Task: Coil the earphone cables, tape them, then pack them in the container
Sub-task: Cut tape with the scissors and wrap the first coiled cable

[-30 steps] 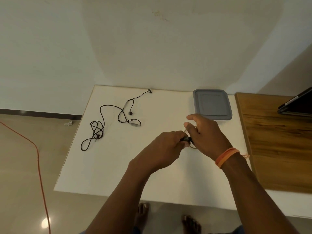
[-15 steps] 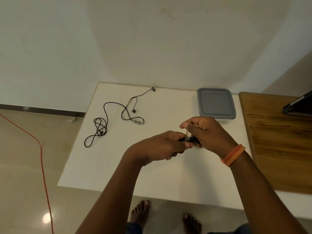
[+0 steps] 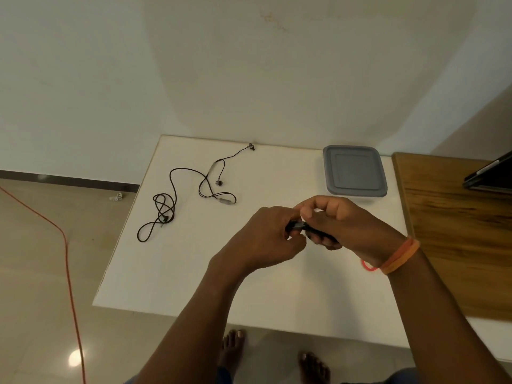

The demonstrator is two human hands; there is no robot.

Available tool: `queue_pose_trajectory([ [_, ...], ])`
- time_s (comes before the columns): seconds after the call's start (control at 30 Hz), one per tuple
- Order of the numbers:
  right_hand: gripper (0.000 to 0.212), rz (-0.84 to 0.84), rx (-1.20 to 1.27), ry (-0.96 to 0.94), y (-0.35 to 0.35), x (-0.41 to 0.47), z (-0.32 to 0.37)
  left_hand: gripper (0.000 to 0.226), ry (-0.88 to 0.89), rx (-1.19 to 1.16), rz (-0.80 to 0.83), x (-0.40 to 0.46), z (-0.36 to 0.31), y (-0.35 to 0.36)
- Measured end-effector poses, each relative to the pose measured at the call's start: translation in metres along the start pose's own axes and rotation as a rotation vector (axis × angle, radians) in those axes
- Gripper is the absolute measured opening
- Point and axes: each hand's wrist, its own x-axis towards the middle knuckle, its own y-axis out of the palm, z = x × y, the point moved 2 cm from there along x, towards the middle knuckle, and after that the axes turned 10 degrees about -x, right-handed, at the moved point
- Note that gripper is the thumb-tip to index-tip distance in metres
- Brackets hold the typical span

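White table (image 3: pixel 177 273) by a plain wall | both my hands, left hand (image 3: pixel 266 239) and right hand (image 3: pixel 340 225), curl tight around a small dark earphone bundle (image 3: pixel 297 226) above the table | it looks light, soft, springy, so I pinch across the loops | loose earphone cable (image 3: pixel 177 195) lies far left | closed grey container (image 3: pixel 354 170) sits behind.

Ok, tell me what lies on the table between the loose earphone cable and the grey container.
In the head view, nothing: bare white table runs from the loose earphone cable to the lidded grey container. Both hands work nearer the camera, below that stretch.
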Motion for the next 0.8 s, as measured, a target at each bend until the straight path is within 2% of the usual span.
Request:
queue_pose_trajectory([
  [0.07, 0.049, 0.036, -0.027, -0.017, -0.004, -0.003, -0.003, 0.010, -0.014, -0.003, 0.015, 0.000, 0.000, -0.002],
  [0.17, 0.050, 0.028, -0.062, -0.046, -0.011, -0.006, -0.008, 0.024, -0.096, -0.083, 0.048, -0.001, 0.000, -0.002],
  [0.4, 0.027, -0.115, 0.018, -0.205, -0.014, -0.008, 0.001, 0.016, -0.406, -0.640, 0.096, 0.006, -0.007, -0.006],
  [0.47, 0.029, -0.163, -0.042, -0.254, -0.014, -0.006, 0.001, 0.023, -0.385, -0.758, 0.098, 0.004, -0.007, -0.007],
  [0.6, 0.034, -0.272, -0.216, -0.369, -0.011, -0.003, 0.005, 0.024, -0.323, -0.816, 0.113, 0.000, -0.006, -0.008],
  [0.8, 0.027, -0.261, -0.195, -0.428, -0.012, -0.002, 0.003, 0.022, -0.337, -0.842, 0.148, 0.000, -0.006, -0.010],
])
